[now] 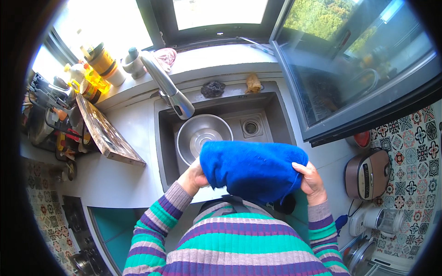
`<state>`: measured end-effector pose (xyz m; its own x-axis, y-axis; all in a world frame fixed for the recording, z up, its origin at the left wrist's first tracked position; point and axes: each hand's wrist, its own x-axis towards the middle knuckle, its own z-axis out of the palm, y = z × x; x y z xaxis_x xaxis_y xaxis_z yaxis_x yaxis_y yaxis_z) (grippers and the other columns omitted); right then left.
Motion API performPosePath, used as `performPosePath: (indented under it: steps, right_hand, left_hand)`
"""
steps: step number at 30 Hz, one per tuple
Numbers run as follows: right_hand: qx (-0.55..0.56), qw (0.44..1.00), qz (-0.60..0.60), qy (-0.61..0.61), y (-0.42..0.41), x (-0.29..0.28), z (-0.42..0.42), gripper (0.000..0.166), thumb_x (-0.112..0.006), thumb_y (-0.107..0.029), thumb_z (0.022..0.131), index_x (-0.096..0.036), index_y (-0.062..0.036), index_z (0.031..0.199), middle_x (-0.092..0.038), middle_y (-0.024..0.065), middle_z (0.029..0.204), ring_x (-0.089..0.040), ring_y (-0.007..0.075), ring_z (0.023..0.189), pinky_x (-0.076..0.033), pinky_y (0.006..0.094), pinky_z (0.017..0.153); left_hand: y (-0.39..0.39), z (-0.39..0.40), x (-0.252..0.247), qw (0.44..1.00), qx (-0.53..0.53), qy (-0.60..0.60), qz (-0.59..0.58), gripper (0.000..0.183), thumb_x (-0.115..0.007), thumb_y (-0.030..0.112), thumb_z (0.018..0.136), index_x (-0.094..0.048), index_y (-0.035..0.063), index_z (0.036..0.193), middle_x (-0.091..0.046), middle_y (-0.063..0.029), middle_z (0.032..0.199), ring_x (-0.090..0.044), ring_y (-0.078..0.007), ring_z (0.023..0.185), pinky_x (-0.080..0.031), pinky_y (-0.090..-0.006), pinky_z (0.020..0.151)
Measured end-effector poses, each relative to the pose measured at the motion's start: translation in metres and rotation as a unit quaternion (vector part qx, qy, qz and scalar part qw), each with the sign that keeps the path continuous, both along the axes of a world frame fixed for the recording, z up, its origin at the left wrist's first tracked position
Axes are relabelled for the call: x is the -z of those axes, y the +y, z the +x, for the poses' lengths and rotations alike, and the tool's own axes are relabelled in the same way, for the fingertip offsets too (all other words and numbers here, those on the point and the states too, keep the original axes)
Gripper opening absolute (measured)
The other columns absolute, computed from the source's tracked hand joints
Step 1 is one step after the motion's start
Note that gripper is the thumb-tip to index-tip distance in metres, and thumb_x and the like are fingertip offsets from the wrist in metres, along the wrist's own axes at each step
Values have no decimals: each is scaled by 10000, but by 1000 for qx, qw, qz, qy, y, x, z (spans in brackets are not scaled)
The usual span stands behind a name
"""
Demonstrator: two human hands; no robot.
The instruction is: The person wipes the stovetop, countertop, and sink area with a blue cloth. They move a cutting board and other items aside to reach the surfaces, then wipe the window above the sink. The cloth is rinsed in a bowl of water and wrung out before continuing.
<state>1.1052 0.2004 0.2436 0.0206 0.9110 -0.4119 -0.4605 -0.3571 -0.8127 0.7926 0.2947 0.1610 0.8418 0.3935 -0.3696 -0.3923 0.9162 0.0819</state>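
Note:
A blue cloth [253,169] is stretched between my two hands, in front of my waist and over the near edge of the sink. My left hand [196,176] grips its left end, with the fingers partly hidden behind the fabric. At the right end, my right hand [310,179] pinches the cloth with the thumb on top. Beyond the cloth, a stainless steel basin [186,138] rests in the grey sink [276,114], its near right part covered by the fabric. The pull-out faucet [172,93] hangs over the basin's far left rim.
An open window sash [359,69] juts over the right counter. A wooden cutting board [107,134] leans at the left, beside a utensil rack [51,114]. A dark scrubber [212,89] and a tan sponge [253,84] lie behind the sink. A rice cooker [367,174] stands at right.

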Motion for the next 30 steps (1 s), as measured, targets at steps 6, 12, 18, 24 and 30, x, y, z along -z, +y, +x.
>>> performPosePath:
  steps: [6,12,18,24,30]
  right_hand:
    - [7,961,-57,-270,-13,24,-1,602,-646,-165,838,-330,-41,1336,-597,133,1046,-599,159,937,-518,243,726]
    - [-222,718,105,-651,-20,2,-22,439,-791,-362,636,-661,-116,974,-583,142,946,-610,313,818,-493,399,702]
    - [-140,594,215,-762,-4,3,-3,89,-707,-152,665,-645,-97,698,-613,77,969,-577,254,917,-484,382,733]
    - [-140,729,8,-670,0,39,21,186,-593,-273,752,-672,-112,801,-635,143,730,-619,330,700,-498,398,641]
    - [-233,887,51,-396,1,21,24,464,-607,-347,858,-530,-47,1203,-639,143,993,-615,228,916,-475,327,836]
  left_hand:
    - [-24,-27,-12,929,-3,278,244,417,-609,293,872,-533,15,1174,-604,-81,1095,-568,-172,1003,-430,-336,925]
    - [-3,-11,-7,845,-86,360,387,340,-611,120,857,-497,28,1164,-627,-55,882,-578,-116,809,-476,-257,754]
    - [-13,3,-25,551,54,465,691,371,-720,125,720,-583,70,1061,-604,-95,943,-588,-240,897,-477,-338,784]
    - [-28,56,-38,437,56,513,737,186,-638,209,756,-637,24,784,-598,-99,834,-587,-264,792,-475,-333,704]
    - [-35,102,-82,927,-77,253,267,265,-578,226,874,-576,0,1012,-601,-35,835,-573,-94,729,-470,-215,663]
